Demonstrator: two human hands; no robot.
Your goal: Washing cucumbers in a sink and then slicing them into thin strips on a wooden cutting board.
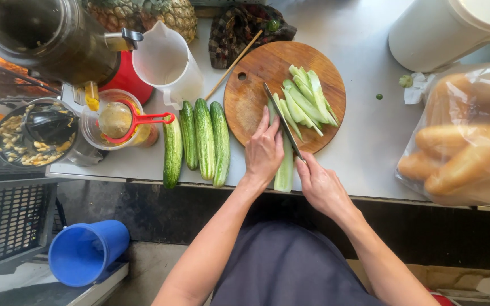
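Landmark: round wooden cutting board (256,99) on grey metal surface (370,141); all places given from it
Left hand: left hand (263,152) lies flat over board's near edge; fingers pressed down on long peeled cucumber piece (284,164); not curled round it, just pinning it
Right hand: right hand (320,184) just off board's near edge, toward the person; clamped on knife handle; handle itself hidden in the fist
Knife: knife (282,119) blade runs from the right hand up across board's middle; blade lies lengthwise along the cucumber piece, right beside left fingers
Cucumber piece: pale green; far end on the board, near end sticks out past board's near edge and past the surface edge
Cut spears: heap of cucumber spears (308,101) on board's right half, touching each other, fanned out
Whole cucumbers: four dark green whole cucumbers (197,141) side by side, just left of board, on the surface
Chopstick: wooden stick (233,65) at board's far left edge, angled away
Jug: white plastic jug (168,62) left of and beyond board
Strainer: red strainer (129,120) sits on a clear cup, well left of board past the cucumbers
Bread: bag of bread rolls (466,141) well right of board
Bucket: blue bucket (86,252) on floor, below and left of board
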